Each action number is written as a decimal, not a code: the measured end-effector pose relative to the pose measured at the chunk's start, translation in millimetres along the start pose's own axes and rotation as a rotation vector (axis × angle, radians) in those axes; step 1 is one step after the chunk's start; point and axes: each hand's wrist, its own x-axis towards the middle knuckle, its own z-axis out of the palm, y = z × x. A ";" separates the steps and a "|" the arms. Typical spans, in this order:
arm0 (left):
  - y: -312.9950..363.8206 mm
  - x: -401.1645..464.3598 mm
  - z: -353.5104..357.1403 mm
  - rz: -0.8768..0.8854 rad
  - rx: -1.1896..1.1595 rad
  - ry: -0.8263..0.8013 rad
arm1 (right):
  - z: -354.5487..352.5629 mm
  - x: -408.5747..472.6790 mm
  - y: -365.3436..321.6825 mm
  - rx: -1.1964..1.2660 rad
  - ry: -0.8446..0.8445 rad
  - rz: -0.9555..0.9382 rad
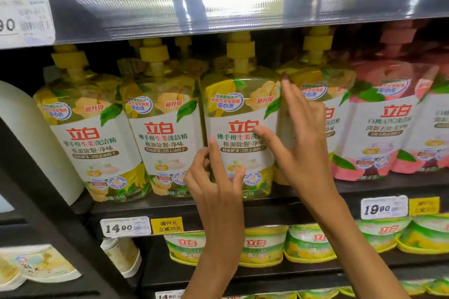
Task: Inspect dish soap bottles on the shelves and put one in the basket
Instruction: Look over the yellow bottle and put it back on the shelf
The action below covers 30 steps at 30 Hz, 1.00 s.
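Note:
A row of yellow dish soap bottles with pump tops stands on the middle shelf. Both hands are on the third bottle (239, 114), which sits slightly forward of its neighbours. My left hand (213, 177) touches its lower left side, thumb on the front label and fingers at the left edge. My right hand (301, 133) lies against its right side with straight fingers pointing up and the thumb on the label. Neither hand plainly wraps the bottle. No basket is in view.
More yellow bottles (160, 124) stand to the left and pink bottles (386, 124) to the right. The upper shelf edge (218, 9) hangs just above the pumps. Price tags (125, 227) line the shelf front. Green-yellow refill bags (308, 243) fill the shelf below. A white jug (29, 133) stands far left.

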 end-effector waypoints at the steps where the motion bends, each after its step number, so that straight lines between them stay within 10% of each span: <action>1: -0.6 -3.0 2.6 0.021 0.032 -0.030 | 0.3 0.5 -0.7 -0.039 -0.008 0.010; 16: 16.3 -2.6 3.4 -0.093 -0.215 -0.060 | -53.9 22.2 16.8 -0.363 0.271 -0.070; 21: 35.3 0.0 7.7 -0.036 -0.261 0.048 | -74.4 62.1 35.4 -0.672 0.052 -0.001; 30: 98.8 -17.7 40.9 -0.010 -0.279 -0.020 | -87.6 74.0 43.8 -0.452 -0.093 -0.019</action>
